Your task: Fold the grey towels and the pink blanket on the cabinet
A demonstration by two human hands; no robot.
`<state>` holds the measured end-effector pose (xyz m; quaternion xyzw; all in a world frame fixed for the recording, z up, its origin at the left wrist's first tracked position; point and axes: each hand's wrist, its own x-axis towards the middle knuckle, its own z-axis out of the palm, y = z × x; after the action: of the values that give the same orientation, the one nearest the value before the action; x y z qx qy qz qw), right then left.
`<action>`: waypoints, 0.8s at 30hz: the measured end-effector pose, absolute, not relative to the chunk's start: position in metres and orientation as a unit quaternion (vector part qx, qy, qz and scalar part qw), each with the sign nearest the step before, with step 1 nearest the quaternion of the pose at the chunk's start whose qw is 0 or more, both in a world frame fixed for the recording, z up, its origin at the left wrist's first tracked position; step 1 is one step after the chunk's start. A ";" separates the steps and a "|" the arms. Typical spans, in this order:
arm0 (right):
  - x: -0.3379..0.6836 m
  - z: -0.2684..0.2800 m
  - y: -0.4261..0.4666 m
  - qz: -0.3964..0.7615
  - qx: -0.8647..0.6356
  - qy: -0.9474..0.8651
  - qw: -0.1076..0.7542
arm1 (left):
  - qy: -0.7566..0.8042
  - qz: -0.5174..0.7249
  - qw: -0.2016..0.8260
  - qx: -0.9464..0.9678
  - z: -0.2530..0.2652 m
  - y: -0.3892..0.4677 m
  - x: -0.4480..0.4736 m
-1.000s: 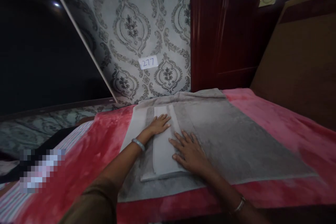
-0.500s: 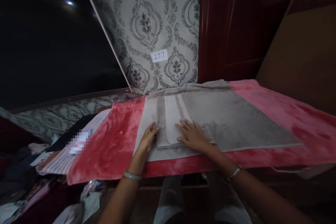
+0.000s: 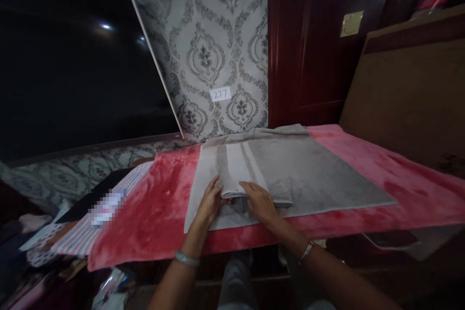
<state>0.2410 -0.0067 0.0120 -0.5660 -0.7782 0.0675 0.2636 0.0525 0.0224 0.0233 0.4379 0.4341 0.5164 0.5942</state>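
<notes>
Cloth of folded, white-banded grey plush lies near the front edge of a red plush cover, left hand grasping its near fold, right hand's grip unclear to me, so uneven pulling could skew its layers.

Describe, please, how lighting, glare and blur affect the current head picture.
Head view: dim overall; small bright reflections on the black screen; faint sheen on the dark red panel; pixelation over part of the striped cloth; digits on the white card legible; folded grey-and-white cloth readable.
</notes>
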 end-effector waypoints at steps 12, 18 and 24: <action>0.259 0.068 -0.047 0.055 -0.524 -0.821 0.221 | 0.383 0.355 0.061 0.851 0.028 0.023 0.025; 0.272 0.031 -0.070 0.086 -0.505 -0.816 0.268 | 0.285 0.277 0.087 0.914 0.026 0.010 0.045; 0.298 0.001 -0.086 0.007 -0.480 -0.799 0.362 | 0.283 0.359 0.114 0.882 0.036 -0.004 0.053</action>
<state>0.2977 -0.0858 0.0012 -0.4801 -0.7989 0.0070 0.3622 0.0534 -0.0035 0.0363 0.8820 0.2832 0.3590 0.1143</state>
